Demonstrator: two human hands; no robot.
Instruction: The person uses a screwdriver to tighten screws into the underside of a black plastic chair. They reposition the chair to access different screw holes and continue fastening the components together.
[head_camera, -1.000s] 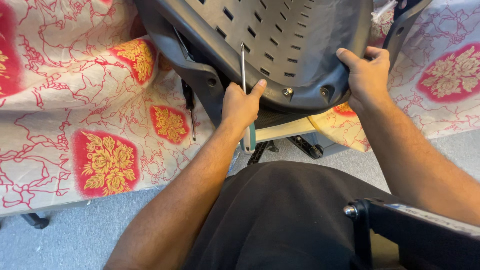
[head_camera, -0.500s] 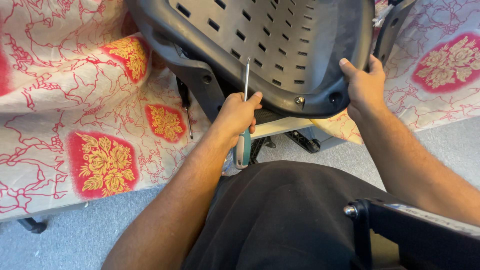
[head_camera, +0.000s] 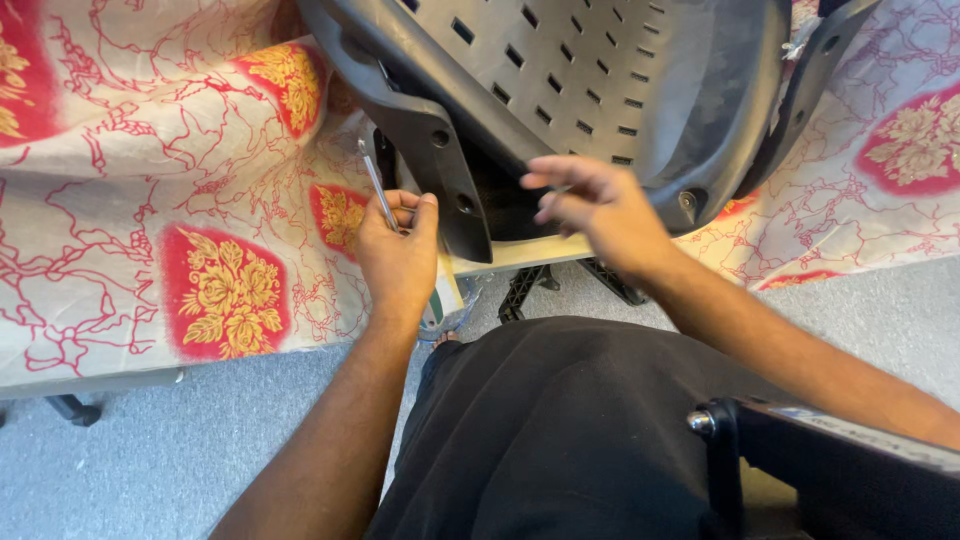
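Grey plastic chair shell, slotted, lying tilted on tabletop, rim toward viewer, upper part cut off by frame edge. Dark armrest bracket running diagonally from upper left down to lower right across shell's near side.

Left hand: closed around screwdriver. Long axis of screwdriver near vertical, slightly tilted; thin metal shaft pointing up and a little left, tip just beside bracket, contact not resolvable. Green-tinted handle end showing below the fist, pointing down toward lap. Thumb pressed against bracket's lower edge.

Right hand: open, fingers spread and motion-blurred, in front of shell's lower rim; holding nothing. Touching rim or not: cannot tell.

Cloth over tabletop: cream ground, red line pattern, red squares with yellow flower motifs, draped over near edge. Pale board edge visible under shell. No packages, labels or signs legible.

Below: black trousers, grey floor, black chair arm at lower right, black chair-base legs under tabletop edge.
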